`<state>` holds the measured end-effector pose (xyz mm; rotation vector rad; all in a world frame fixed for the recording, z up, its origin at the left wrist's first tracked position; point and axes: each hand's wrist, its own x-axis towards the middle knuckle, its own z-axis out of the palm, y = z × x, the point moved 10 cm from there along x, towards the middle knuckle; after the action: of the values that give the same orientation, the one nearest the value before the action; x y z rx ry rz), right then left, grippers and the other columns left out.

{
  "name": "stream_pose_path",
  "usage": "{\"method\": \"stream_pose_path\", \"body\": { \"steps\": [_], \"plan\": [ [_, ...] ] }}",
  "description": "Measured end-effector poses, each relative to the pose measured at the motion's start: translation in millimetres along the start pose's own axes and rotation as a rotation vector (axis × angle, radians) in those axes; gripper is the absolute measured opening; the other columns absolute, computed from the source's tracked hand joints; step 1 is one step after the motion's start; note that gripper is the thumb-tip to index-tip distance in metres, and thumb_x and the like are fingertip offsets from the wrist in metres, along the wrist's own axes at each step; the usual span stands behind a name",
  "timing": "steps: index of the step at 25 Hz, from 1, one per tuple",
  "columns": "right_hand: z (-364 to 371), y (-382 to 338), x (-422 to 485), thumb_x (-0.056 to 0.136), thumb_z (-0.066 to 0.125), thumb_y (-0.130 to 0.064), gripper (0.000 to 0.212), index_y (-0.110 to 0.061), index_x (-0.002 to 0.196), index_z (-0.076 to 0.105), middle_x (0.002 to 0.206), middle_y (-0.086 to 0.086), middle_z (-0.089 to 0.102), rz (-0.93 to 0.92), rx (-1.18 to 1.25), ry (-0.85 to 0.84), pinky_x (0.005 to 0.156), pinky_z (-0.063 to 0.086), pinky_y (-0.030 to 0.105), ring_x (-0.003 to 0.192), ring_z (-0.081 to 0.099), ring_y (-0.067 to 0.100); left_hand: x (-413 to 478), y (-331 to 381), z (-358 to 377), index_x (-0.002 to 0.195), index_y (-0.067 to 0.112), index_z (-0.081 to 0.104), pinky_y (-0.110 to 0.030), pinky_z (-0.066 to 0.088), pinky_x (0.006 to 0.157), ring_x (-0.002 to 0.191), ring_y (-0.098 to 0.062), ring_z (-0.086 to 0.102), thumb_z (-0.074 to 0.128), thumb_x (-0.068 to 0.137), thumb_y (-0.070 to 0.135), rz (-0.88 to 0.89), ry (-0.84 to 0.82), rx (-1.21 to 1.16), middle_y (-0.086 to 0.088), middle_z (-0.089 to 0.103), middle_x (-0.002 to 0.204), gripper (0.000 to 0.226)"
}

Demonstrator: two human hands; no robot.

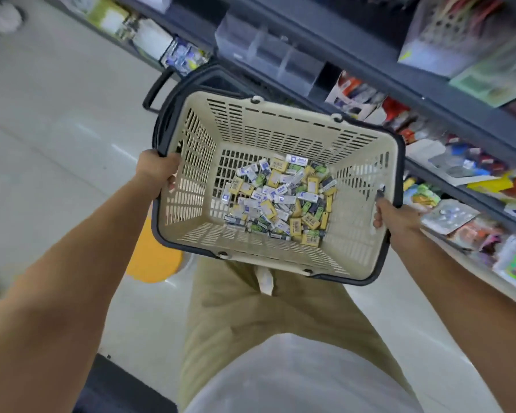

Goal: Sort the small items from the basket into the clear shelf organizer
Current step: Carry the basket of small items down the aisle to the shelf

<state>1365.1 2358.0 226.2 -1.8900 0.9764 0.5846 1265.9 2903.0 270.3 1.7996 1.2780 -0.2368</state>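
A beige plastic basket (280,126) with a dark rim is held in the air in front of me. My left hand (158,171) grips its left rim and my right hand (395,216) grips its right rim. On the basket's floor lies a heap of several small items (280,198), little yellow, white, blue and green boxes. The clear shelf organizer (268,55), with empty divided compartments, stands on the dark shelf beyond the basket.
Dark shelves (429,93) with packaged goods run along the right side. A second dark basket (173,81) sits under the beige one on the floor side. A yellow stool (152,257) stands by my legs. Pale tiled floor (57,114) spreads to the left.
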Motion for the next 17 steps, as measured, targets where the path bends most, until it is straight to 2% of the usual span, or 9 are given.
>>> {"method": "stream_pose_path", "body": {
  "steps": [3, 7, 9, 11, 14, 17],
  "plan": [
    [25, -8, 5, 0.08, 0.059, -0.019, 0.021, -0.013, 0.061, 0.052, 0.051, 0.004, 0.049, 0.039, 0.061, 0.053, 0.044, 0.035, 0.028, 0.028, 0.04, 0.008, 50, 43, -3, 0.064, 0.005, 0.051, -0.029, 0.044, 0.043, 0.027, -0.017, 0.041, 0.058, 0.081, 0.016, 0.059, -0.029, 0.063, -0.01, 0.048, 0.047, 0.022],
    [66, -2, 5, 0.076, 0.058, -0.024, 0.023, -0.012, 0.057, 0.054, 0.045, 0.002, 0.051, 0.114, 0.131, 0.15, 0.044, 0.038, 0.026, 0.033, 0.044, 0.014, 116, 90, 4, 0.06, 0.007, 0.051, -0.021, 0.042, 0.034, 0.025, -0.013, 0.041, 0.057, 0.081, 0.014, 0.095, -0.094, 0.134, -0.006, 0.048, 0.042, 0.023],
    [94, 2, 4, 0.075, 0.058, -0.024, 0.023, -0.012, 0.055, 0.053, 0.042, 0.0, 0.05, 0.145, 0.178, 0.176, 0.044, 0.038, 0.026, 0.03, 0.044, 0.011, 152, 110, 8, 0.06, 0.006, 0.054, -0.024, 0.045, 0.039, 0.025, -0.012, 0.043, 0.057, 0.08, 0.016, 0.116, -0.116, 0.231, 0.0, 0.049, 0.033, 0.023],
    [120, 3, 0, 0.074, 0.058, -0.024, 0.023, -0.013, 0.055, 0.052, 0.041, -0.002, 0.05, 0.185, 0.211, 0.204, 0.044, 0.038, 0.025, 0.028, 0.044, 0.008, 189, 121, 9, 0.066, 0.005, 0.056, -0.028, 0.046, 0.046, 0.027, -0.013, 0.045, 0.057, 0.08, 0.017, 0.126, -0.139, 0.272, 0.001, 0.05, 0.032, 0.018],
    [157, -1, -5, 0.074, 0.058, -0.025, 0.023, -0.014, 0.055, 0.053, 0.046, 0.001, 0.05, 0.231, 0.252, 0.256, 0.047, 0.038, 0.029, 0.041, 0.046, 0.017, 239, 129, 14, 0.074, 0.006, 0.057, -0.032, 0.045, 0.054, 0.033, -0.015, 0.045, 0.058, 0.08, 0.015, 0.133, -0.226, 0.28, 0.003, 0.051, 0.035, 0.011],
    [189, -6, -10, 0.074, 0.057, -0.027, 0.023, -0.014, 0.056, 0.053, 0.041, -0.002, 0.051, 0.27, 0.233, 0.296, 0.043, 0.039, 0.024, 0.036, 0.048, 0.014, 280, 126, 15, 0.067, 0.008, 0.053, -0.032, 0.043, 0.053, 0.033, -0.015, 0.044, 0.059, 0.082, 0.013, 0.143, -0.289, 0.284, 0.002, 0.05, 0.036, 0.017]
  ]
}}
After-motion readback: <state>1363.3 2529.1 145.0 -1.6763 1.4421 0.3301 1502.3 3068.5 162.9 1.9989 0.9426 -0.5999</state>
